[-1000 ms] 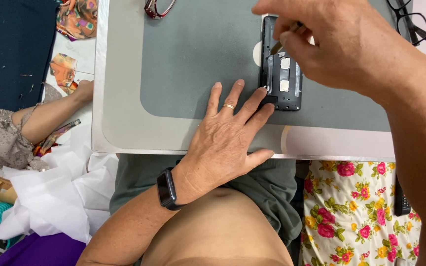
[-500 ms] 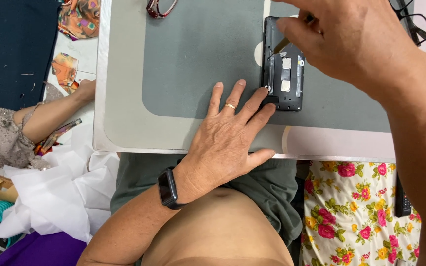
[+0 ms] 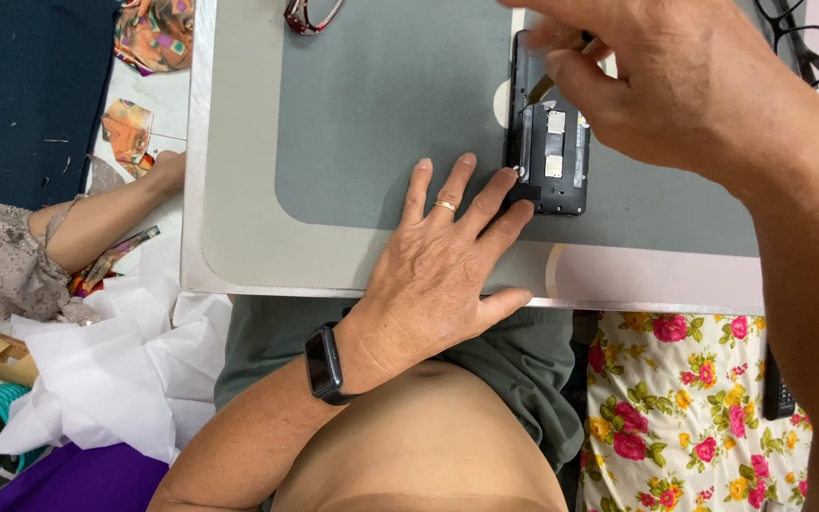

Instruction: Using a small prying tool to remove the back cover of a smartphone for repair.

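An opened black phone (image 3: 554,156) lies back-up on a grey mat (image 3: 391,114), its inner parts exposed. My left hand (image 3: 443,270) rests flat on the mat, with a ring and a black wrist band, and its fingertips press the phone's lower left corner. My right hand (image 3: 684,81) hovers over the phone's top and pinches a thin tool (image 3: 547,83) whose tip touches the phone's upper inside.
The mat lies on a pale tray table (image 3: 239,237) over my lap. Red-framed glasses (image 3: 310,13) sit at the top edge, black glasses (image 3: 803,38) at the top right. Another person's leg (image 3: 106,213), white cloth (image 3: 116,365) and floral fabric (image 3: 675,417) surround the table.
My right hand and the tool have shifted slightly up and right over the phone. My left hand stays put on the phone's corner.
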